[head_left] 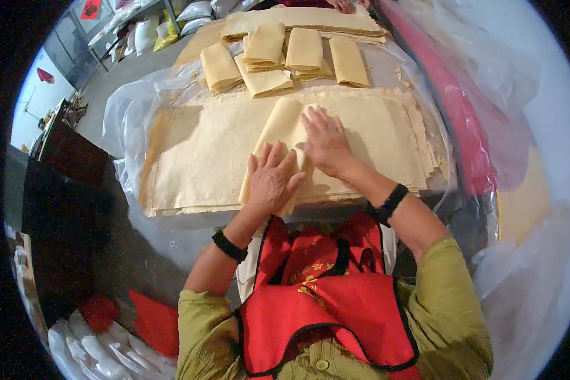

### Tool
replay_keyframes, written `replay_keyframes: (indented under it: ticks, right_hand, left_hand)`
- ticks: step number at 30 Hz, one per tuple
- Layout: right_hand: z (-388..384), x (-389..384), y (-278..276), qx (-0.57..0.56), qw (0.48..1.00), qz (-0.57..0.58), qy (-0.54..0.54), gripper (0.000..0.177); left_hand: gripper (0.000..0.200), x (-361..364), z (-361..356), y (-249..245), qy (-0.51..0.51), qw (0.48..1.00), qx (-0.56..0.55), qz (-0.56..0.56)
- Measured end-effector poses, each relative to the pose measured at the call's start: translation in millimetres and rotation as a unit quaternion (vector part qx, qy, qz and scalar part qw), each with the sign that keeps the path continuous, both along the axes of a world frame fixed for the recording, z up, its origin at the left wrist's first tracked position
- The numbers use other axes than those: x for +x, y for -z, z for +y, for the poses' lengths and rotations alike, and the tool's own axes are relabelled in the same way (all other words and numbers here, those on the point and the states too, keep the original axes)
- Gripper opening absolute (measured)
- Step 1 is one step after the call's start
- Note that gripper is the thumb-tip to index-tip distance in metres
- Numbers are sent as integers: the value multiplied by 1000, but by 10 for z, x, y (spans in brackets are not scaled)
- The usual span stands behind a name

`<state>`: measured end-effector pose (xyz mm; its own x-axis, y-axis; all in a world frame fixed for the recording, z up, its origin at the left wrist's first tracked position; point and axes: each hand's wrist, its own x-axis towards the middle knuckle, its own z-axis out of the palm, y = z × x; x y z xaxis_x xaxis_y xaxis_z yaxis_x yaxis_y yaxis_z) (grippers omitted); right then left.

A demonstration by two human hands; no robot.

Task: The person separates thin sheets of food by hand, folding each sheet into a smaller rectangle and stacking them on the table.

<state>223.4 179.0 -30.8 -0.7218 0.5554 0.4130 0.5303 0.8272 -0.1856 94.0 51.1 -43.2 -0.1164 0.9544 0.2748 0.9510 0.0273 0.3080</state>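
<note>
A thin pale-yellow sheet (281,121), resembling tofu skin, lies folded into a narrow strip on a broad stack of similar sheets (190,149). My left hand (272,178) rests palm down on the near part of the folded sheet, fingers spread. Farther up and to the right, my right hand (327,143) presses flat on the same fold, its fingers stretched out. Neither hand grips anything. The stack has ragged, layered edges. Just beyond it sit several folded bundles (265,44) of the same material, some overlapping.
Another stack of sheets (297,20) lies at the far end, with another person's hand (343,5) near it. Clear plastic sheeting (130,120) drapes over the table edge. Pink plastic (456,114) runs along the right. White sacks (147,33) stand at the back left.
</note>
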Motion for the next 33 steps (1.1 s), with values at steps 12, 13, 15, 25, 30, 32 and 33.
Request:
replay_keyframes:
  ticks: [12,13,15,25,30,32,33]
  right_hand:
    - [-143,-42,196,-158,976,140,48,71]
    - [-174,-20,168,-274,934,228,36,68]
    - [-269,52,97,-489,784,382,11,63]
    - [-581,474,61,-650,744,146,-56,34]
    - [-507,778,253,-522,841,134,-52,29]
    - [-488,743,-427,-598,789,128,65,27]
    - [-295,697,-474,-572,800,171,52,27]
  left_hand:
    - [36,-682,524,-61,-104,936,-66,-330]
    - [32,-644,493,-90,-100,875,-47,-471]
    - [24,-473,335,-142,-88,690,-11,-718]
    - [15,-429,490,-120,-100,579,27,-809]
    - [23,-557,744,-227,-67,563,55,-822]
    - [28,-543,780,-350,-26,581,21,-813]
    - [31,-474,760,-429,-23,586,26,-810]
